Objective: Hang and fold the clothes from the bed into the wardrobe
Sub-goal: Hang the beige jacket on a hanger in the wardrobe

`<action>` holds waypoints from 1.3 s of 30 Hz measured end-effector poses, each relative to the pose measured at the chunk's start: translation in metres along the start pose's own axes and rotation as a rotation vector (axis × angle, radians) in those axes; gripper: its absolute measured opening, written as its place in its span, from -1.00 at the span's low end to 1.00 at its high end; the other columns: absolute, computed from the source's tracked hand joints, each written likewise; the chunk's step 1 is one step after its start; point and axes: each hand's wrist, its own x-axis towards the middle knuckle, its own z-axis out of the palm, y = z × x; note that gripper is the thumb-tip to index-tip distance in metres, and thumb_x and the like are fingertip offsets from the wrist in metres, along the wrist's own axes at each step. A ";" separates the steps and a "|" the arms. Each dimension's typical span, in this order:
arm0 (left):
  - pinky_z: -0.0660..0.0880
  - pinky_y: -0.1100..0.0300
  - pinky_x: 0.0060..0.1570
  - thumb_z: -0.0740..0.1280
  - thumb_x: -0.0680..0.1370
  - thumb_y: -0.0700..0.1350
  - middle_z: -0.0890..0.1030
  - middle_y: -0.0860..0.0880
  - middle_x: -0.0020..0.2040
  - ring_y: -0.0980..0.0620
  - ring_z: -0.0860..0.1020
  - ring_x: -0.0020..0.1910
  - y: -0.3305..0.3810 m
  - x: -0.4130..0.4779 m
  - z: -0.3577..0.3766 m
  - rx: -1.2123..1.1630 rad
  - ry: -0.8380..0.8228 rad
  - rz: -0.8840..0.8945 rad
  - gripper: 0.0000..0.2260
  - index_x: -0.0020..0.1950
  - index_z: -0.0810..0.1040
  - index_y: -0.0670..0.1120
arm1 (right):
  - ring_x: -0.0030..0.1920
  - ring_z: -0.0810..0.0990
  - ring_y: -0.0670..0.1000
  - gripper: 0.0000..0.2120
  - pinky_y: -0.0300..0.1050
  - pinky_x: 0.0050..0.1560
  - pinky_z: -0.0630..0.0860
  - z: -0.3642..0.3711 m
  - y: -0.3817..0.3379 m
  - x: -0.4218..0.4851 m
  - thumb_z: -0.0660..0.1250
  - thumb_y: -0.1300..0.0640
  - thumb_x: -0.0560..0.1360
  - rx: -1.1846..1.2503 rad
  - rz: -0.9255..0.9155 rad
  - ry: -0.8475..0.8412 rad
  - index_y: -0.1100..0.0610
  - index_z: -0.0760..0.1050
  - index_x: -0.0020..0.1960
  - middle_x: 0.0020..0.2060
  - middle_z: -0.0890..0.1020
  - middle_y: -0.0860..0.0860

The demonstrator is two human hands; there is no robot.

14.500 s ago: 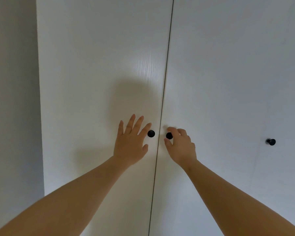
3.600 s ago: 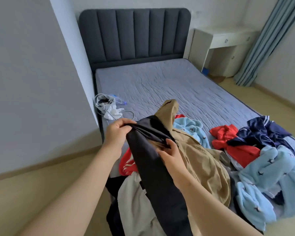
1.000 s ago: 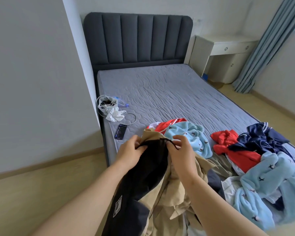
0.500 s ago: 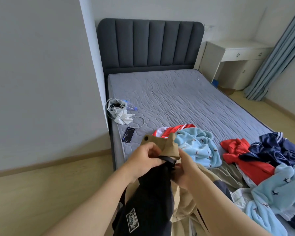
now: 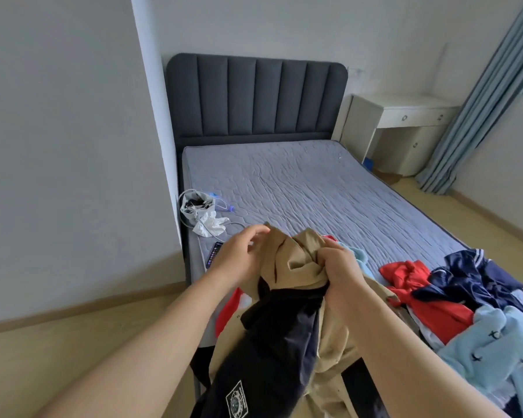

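I stand at the foot corner of the bed point(image 5: 314, 188), with a tan garment point(image 5: 296, 260) and a dark navy garment point(image 5: 272, 342) bearing a white logo patch point(image 5: 236, 399) bunched together in front of me. My right hand point(image 5: 341, 276) grips the bunched top of the tan cloth where it meets the dark one. My left hand point(image 5: 239, 257) is at the tan garment's left edge, its fingers loosely spread and touching the cloth. More clothes lie on the mattress to the right: red point(image 5: 411, 279), navy point(image 5: 471, 276) and light blue point(image 5: 495, 336). No wardrobe is in view.
A phone point(image 5: 213, 254) and a white bag with cables point(image 5: 198, 206) lie at the mattress's left edge. A dark padded headboard point(image 5: 254, 98) stands at the far end, a white desk point(image 5: 405, 113) and blue curtain point(image 5: 480, 101) to the right. A grey wall point(image 5: 73, 146) is on the left.
The tan garment has come up over the dark one. My right hand has bunched its top, and my left hand has loosened its pinch and shifted to the left edge.
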 end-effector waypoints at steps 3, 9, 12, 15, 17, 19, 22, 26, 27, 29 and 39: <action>0.29 0.10 0.36 0.32 0.51 -0.14 0.38 0.05 0.34 0.15 0.32 0.32 0.035 0.010 -0.006 -0.045 -0.181 0.168 -0.54 0.40 0.31 0.00 | -0.29 0.50 0.08 -0.59 -0.12 -0.18 0.44 0.011 -0.038 -0.015 -0.02 0.50 0.37 0.005 -0.106 -0.143 0.19 0.54 -0.25 -0.35 0.53 0.13; 0.42 0.30 -0.05 0.41 0.36 -0.39 0.50 0.12 -0.13 0.27 0.46 -0.16 0.081 0.021 -0.052 0.056 -0.213 0.351 -0.71 -0.07 0.49 -0.06 | -0.32 0.51 0.04 -0.66 -0.13 -0.23 0.48 0.022 -0.095 -0.029 -0.01 0.46 0.38 0.015 -0.241 -0.249 0.23 0.49 -0.30 -0.39 0.53 0.10; 0.35 0.15 -0.22 0.29 0.25 -0.16 0.38 0.03 -0.42 0.08 0.35 -0.36 0.100 0.018 -0.072 0.041 -0.039 0.277 -0.92 -0.37 0.40 -0.02 | -0.33 0.50 0.03 -0.57 -0.11 -0.21 0.47 0.028 -0.116 -0.030 -0.01 0.43 0.39 0.094 -0.302 -0.221 0.16 0.50 -0.46 -0.45 0.53 0.06; 0.35 0.17 -0.17 0.26 0.32 -0.06 0.44 0.05 -0.42 0.07 0.40 -0.29 0.129 0.001 -0.094 -0.138 0.011 0.229 -0.91 -0.39 0.45 0.01 | -0.24 0.54 0.08 -0.65 -0.09 -0.14 0.50 0.036 -0.145 -0.037 0.00 0.39 0.38 0.144 -0.367 -0.243 0.19 0.51 -0.36 -0.34 0.57 0.10; 0.45 0.20 -0.14 0.25 0.51 -0.01 0.56 0.06 -0.33 0.08 0.52 -0.22 0.147 -0.009 -0.108 -0.358 -0.025 0.164 -0.78 -0.31 0.56 0.04 | -0.25 0.57 0.08 -0.69 -0.09 -0.12 0.53 0.042 -0.168 -0.045 0.01 0.34 0.39 0.201 -0.406 -0.298 0.20 0.49 -0.34 -0.33 0.59 0.12; 0.55 0.28 -0.26 0.11 0.60 -0.01 0.63 0.04 -0.33 0.13 0.60 -0.29 0.159 -0.011 -0.123 -0.519 -0.110 0.128 -0.58 -0.33 0.65 0.00 | -0.32 0.54 0.06 -0.75 -0.11 -0.16 0.50 0.047 -0.192 -0.055 0.03 0.29 0.38 0.262 -0.458 -0.363 0.19 0.43 -0.37 -0.39 0.55 0.08; 0.54 0.28 -0.21 0.12 0.61 -0.12 0.63 0.05 -0.18 0.13 0.59 -0.21 0.170 -0.014 -0.136 -0.437 -0.092 0.202 -0.70 -0.14 0.62 0.07 | -0.47 0.47 -0.01 -0.70 -0.19 -0.29 0.40 0.051 -0.217 -0.066 0.05 0.23 0.36 0.336 -0.521 -0.487 0.12 0.38 -0.51 -0.52 0.46 0.01; 0.49 0.35 -0.08 0.22 0.58 -0.27 0.51 0.03 -0.02 0.04 0.53 -0.04 0.178 -0.006 -0.127 -0.106 -0.002 0.319 -0.64 0.16 0.33 0.20 | -0.47 0.49 -0.02 -0.64 -0.16 -0.30 0.42 0.052 -0.216 -0.075 0.10 0.16 0.40 0.276 -0.523 -0.599 0.09 0.44 -0.54 -0.52 0.49 0.01; 0.51 0.29 -0.02 0.19 0.59 -0.29 0.55 -0.05 0.03 -0.05 0.54 0.01 0.180 -0.003 -0.120 -0.071 0.044 0.303 -0.64 0.25 0.33 0.12 | -0.46 0.50 -0.01 -0.62 -0.16 -0.30 0.43 0.053 -0.212 -0.075 0.11 0.15 0.43 0.254 -0.498 -0.585 0.10 0.46 -0.53 -0.51 0.51 0.02; 0.45 -0.06 0.17 0.19 0.59 -0.24 0.57 -0.25 -0.05 -0.29 0.49 -0.01 0.172 0.004 -0.110 -0.060 0.183 0.230 -0.81 0.08 0.57 -0.07 | -0.44 0.52 -0.01 -0.58 -0.17 -0.30 0.46 0.051 -0.202 -0.076 0.14 0.11 0.46 0.189 -0.457 -0.545 0.10 0.51 -0.53 -0.50 0.54 0.03; 0.32 0.09 -0.24 0.14 0.59 -0.11 0.46 -0.02 -0.30 0.00 0.40 -0.29 0.116 -0.017 -0.098 0.368 0.172 0.207 -0.77 -0.28 0.33 -0.05 | -0.30 0.48 -0.07 -0.78 -0.27 -0.28 0.42 0.018 -0.146 -0.058 0.35 -0.03 0.49 -0.412 -0.503 -0.127 0.13 0.61 -0.13 -0.33 0.54 0.03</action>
